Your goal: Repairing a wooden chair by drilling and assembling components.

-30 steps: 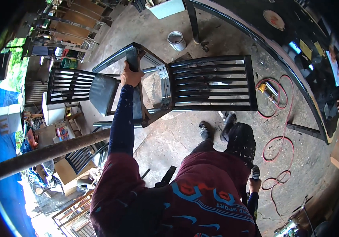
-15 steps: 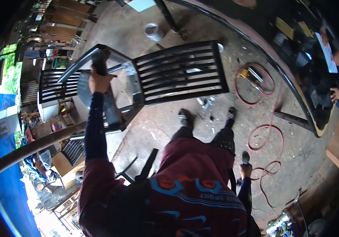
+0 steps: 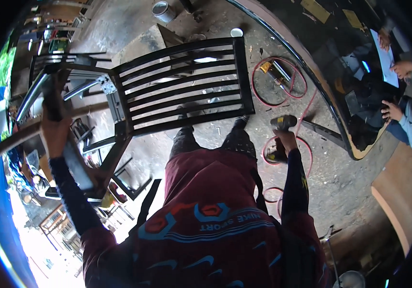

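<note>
Black slatted chair (image 3: 123, 100) left of table (image 3: 314, 48); left hand (image 3: 55, 132) wrapped on chair frame, right hand (image 3: 286, 138) gripping drill (image 3: 284, 122) nearer table; chair looks stiff, probably heavyish, gloss maybe slippery; hold frame rails, not slats

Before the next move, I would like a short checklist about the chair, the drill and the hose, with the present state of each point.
1. Left hand grips chair: ok.
2. Right hand holds drill: ok.
3. Drill kept apart from chair: ok.
4. Bit fitted in drill: cannot tell, too unclear.
5. Red hose away from feet: ok, it lies to their right.
6. Hose free of drill: cannot tell, they overlap in view.
</note>
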The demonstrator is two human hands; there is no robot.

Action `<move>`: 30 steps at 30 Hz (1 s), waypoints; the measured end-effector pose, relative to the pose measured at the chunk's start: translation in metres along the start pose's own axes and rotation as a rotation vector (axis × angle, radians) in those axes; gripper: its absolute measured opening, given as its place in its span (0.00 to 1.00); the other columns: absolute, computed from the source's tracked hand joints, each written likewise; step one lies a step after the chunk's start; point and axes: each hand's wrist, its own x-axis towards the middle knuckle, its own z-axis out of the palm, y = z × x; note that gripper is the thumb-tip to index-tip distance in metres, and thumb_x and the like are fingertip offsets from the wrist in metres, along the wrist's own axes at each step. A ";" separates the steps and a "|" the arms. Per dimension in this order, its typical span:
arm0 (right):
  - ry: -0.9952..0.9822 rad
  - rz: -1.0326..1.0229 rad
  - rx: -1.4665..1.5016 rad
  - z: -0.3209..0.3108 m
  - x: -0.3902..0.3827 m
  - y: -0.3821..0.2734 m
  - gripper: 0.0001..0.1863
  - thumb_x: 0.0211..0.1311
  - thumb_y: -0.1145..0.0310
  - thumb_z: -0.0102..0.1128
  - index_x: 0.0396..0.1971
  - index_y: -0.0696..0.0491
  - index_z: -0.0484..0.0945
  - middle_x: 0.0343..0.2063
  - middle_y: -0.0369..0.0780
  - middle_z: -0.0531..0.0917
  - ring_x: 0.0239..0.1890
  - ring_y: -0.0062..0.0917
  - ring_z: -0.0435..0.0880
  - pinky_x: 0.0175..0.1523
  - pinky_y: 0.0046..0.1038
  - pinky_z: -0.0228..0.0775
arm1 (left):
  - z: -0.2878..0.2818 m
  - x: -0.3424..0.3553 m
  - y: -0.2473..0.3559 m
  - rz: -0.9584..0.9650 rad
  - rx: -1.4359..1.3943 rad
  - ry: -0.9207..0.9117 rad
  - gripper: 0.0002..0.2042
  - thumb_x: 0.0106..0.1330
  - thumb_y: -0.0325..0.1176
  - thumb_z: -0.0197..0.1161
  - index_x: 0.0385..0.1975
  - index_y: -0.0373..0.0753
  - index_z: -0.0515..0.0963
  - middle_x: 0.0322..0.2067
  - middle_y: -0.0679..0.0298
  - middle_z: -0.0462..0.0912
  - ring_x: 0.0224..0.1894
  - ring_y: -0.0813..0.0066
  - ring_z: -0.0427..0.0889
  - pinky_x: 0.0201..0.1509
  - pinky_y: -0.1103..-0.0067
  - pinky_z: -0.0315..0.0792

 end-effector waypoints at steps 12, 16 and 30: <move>-0.225 -0.129 -0.185 0.041 0.044 -0.041 0.19 0.58 0.59 0.71 0.48 0.50 0.80 0.38 0.34 0.84 0.33 0.23 0.84 0.30 0.29 0.75 | -0.073 -0.210 0.062 -0.528 0.056 0.039 0.49 0.47 0.21 0.68 0.74 0.39 0.51 0.35 0.59 0.81 0.27 0.78 0.80 0.30 0.80 0.79; -0.233 -0.097 -0.388 0.084 0.089 -0.043 0.12 0.58 0.56 0.71 0.35 0.46 0.82 0.23 0.28 0.77 0.22 0.16 0.73 0.26 0.25 0.65 | -0.053 -0.232 0.019 -0.570 0.027 0.085 0.50 0.48 0.20 0.68 0.75 0.40 0.51 0.36 0.60 0.81 0.28 0.79 0.79 0.33 0.80 0.78; -0.649 0.016 -0.080 0.363 0.211 0.009 0.12 0.64 0.64 0.66 0.43 0.52 0.77 0.36 0.39 0.85 0.38 0.33 0.86 0.43 0.37 0.79 | 0.028 -0.308 -0.138 -0.908 0.140 0.070 0.45 0.48 0.20 0.68 0.71 0.38 0.59 0.42 0.64 0.82 0.33 0.79 0.80 0.36 0.82 0.75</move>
